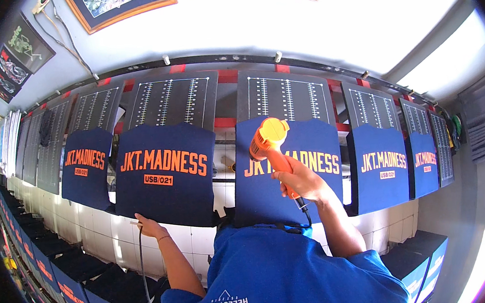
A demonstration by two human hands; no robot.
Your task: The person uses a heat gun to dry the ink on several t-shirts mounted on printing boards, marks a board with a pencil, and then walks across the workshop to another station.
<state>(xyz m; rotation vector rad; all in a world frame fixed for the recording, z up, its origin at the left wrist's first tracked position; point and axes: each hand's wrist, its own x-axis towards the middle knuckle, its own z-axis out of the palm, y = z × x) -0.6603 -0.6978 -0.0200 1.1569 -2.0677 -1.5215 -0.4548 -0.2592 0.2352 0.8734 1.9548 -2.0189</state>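
Note:
My right hand (pixel 301 179) is wrapped round the handle of an orange heat gun (pixel 278 159), its wide round end over a navy T-shirt (pixel 291 196) with orange lettering. A black cord leaves the handle's lower end. Part of the lettering is hidden behind the tool and my hand. At the front edge of the neighbouring navy T-shirt (pixel 165 140), my left hand (pixel 150 226) is closed on a dark cable (pixel 143 262) that hangs down from the fingers. A small pale stick-like bit shows at those fingertips. Both shirts lie flat on dark boards.
More printed shirts (pixel 379 140) lie on boards to both sides. Grid-marked dark boards (pixel 172 91) stick out beyond the shirts, along a red-and-black rack rail (pixel 228 75). Several dark printed pieces (pixel 71 290) line the lower left. Framed pictures (pixel 123 7) hang on the wall.

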